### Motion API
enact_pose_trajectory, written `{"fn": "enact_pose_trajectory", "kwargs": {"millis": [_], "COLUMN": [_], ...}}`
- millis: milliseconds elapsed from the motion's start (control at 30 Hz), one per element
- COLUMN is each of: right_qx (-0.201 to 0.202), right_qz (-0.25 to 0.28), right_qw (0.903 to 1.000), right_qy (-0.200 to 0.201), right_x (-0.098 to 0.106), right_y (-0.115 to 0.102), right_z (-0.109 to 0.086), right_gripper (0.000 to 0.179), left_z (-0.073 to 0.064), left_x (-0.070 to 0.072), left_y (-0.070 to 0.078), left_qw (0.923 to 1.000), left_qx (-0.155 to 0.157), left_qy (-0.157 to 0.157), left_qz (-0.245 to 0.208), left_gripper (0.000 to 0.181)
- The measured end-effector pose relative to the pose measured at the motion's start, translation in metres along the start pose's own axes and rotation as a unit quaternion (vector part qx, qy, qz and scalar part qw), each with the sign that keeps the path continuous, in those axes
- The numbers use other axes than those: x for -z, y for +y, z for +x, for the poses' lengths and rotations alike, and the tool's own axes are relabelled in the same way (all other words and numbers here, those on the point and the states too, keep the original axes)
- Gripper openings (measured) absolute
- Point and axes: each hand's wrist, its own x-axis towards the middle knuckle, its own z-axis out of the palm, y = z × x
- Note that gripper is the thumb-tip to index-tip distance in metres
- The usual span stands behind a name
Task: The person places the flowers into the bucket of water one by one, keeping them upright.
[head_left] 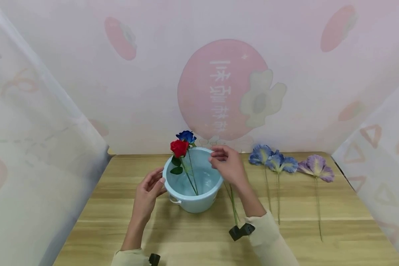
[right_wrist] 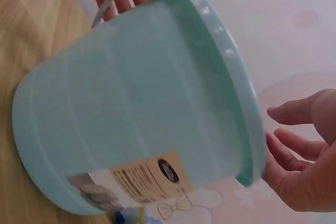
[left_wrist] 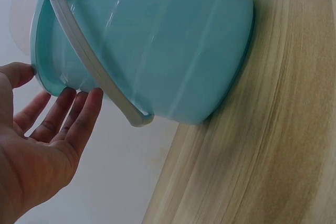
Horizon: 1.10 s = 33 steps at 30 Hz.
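Note:
A light blue plastic bucket (head_left: 194, 205) stands on the wooden table. Inside it, a red rose (head_left: 179, 148) and a blue rose (head_left: 186, 136) lean against the left back rim, stems crossing to the near wall. My left hand (head_left: 147, 194) holds the bucket's left side, thumb at the rim and fingertips on the outer wall, near the pale handle (left_wrist: 94, 69). At the right back rim, my right hand (head_left: 228, 162) has its thumb and fingers parted with nothing between them. Its lower fingers in the right wrist view (right_wrist: 286, 156) are close to the rim; contact is unclear.
Two blue artificial flowers (head_left: 279, 162) and a purple one (head_left: 316, 166) lie on the table (head_left: 199, 236) at the right. Green stems (head_left: 233, 207) lie beside the bucket, partly hidden by my right arm. A printed cloth (head_left: 146, 92) hangs behind the table's back edge.

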Motion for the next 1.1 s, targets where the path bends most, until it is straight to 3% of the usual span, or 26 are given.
{"fn": "enact_pose_trajectory", "kwargs": {"millis": [267,667,1100], "right_qx": [-0.01,-0.061,-0.095], "right_qz": [0.016,0.014,-0.016], "right_qw": [0.9997,0.9976,0.9952], "right_qy": [0.016,0.03,0.017], "right_x": [0.032,0.081,0.11], "right_y": [0.006,0.039,0.079], "right_z": [-0.012,-0.024,-0.034], "right_gripper": [0.039,0.047,0.049], "left_z": [-0.001,-0.001,-0.003], "left_x": [0.0,-0.001,-0.002], "left_y": [0.0,0.0,0.0], "left_qw": [1.0,1.0,1.0], "left_qx": [0.001,-0.002,-0.001], "left_qy": [0.004,0.006,0.008], "left_qz": [-0.001,0.0,0.002], "left_gripper": [0.046,0.045,0.044]}}
